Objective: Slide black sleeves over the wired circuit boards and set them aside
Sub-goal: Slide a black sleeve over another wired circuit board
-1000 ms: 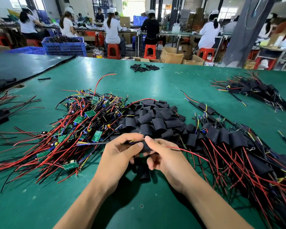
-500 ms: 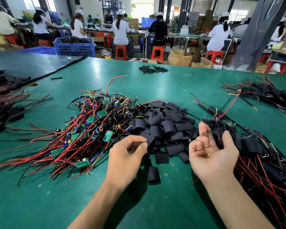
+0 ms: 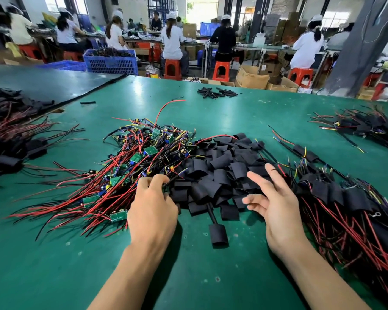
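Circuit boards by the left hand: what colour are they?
Green circuit boards, best seen in the head view.

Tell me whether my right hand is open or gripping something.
Open. The right hand has its fingers spread and straight above the pile of black sleeves, with nothing held between them.

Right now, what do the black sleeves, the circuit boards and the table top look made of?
Black sleeves: matte, flattened soft tubing, probably heat-shrink plastic; they crease and show no shine.
Circuit boards: rigid green laminate, likely fibreglass, slight gloss.
Table top: green mat, rubber or vinyl, semi-gloss with window glare and scuffs.
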### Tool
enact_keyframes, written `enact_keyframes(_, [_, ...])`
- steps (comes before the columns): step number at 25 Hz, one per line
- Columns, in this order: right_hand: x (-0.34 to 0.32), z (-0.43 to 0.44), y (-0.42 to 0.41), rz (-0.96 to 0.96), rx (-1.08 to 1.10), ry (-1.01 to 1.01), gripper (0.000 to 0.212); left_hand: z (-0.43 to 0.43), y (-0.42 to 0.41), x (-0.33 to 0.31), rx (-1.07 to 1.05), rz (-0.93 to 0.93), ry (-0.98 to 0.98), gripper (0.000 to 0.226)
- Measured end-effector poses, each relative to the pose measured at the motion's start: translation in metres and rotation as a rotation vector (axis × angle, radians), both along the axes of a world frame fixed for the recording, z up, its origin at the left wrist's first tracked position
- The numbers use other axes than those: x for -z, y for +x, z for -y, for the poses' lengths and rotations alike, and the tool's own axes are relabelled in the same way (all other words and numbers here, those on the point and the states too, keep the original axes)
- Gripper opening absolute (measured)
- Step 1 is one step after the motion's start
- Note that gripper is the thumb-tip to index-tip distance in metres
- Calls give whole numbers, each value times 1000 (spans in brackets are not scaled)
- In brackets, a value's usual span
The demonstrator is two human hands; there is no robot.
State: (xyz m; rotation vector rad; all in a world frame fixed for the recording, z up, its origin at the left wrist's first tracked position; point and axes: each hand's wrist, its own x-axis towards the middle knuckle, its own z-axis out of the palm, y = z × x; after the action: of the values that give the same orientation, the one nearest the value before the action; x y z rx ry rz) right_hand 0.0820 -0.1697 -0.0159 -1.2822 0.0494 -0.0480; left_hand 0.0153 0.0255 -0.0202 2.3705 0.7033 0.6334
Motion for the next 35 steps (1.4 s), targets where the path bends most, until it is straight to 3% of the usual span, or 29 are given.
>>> enact_keyframes(5, [3, 10, 8, 70, 128, 113, 63, -2, 1, 0, 23, 7, 22, 33])
enact_keyframes(10, [7, 14, 11, 91, 183, 44, 64, -3, 5, 1, -7, 248, -51, 20])
enact_keyframes(13, [10, 7, 6, 157, 110, -70, 52, 4, 5, 2, 113, 405, 11, 18])
enact_keyframes(15, [9, 1, 0, 188, 57, -154, 32, 12, 5, 5, 180, 478, 49, 18])
enact_keyframes(17, [4, -9, -8, 110, -107, -51, 16, 20, 5, 7, 250, 544, 63, 20])
enact_keyframes(19, [1, -17, -15, -18, -356, 43, 27, 29, 4, 8, 344, 596, 57, 24])
enact_keyframes(21, [1, -23, -22, -43, -483, 7, 22, 39, 3, 9, 457, 614, 22, 31])
enact_keyframes(24, [4, -27, -24, 29, -387, -29, 18, 47, 1, 8, 519, 588, -71, 39])
enact_keyframes(28, [-7, -15, -11, 4, -215, 268, 22, 53, -2, 10, 539, 570, -44, 20])
enact_keyframes(32, [-14, -4, -6, -19, -268, 519, 19, 55, -4, 10, 487, 400, -299, 14])
enact_keyframes(35, [-14, -3, -6, -82, -294, 640, 18, 53, 1, 6, 433, 304, -759, 17])
